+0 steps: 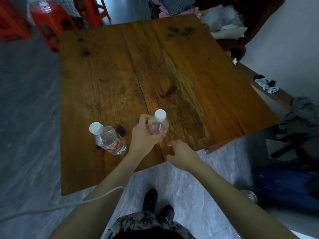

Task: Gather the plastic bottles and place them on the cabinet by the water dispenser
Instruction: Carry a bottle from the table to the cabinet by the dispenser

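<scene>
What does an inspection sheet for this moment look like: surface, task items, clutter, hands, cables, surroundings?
Surface: wooden table, planks with dark knots and stains.
Task items: held bottle, white cap, in the left hand; second bottle standing on the table, left of it, untouched.
Clutter: nothing seen on the table besides the bottles.
Hands: left hand grips the held bottle; right hand near the table's edge, fingers loosely curled, holding nothing.
Cables: white cord runs under the left forearm.
Surroundings: red stools beyond the table; crumpled cloth on a bench at right; cabinet and water dispenser not in view.
</scene>
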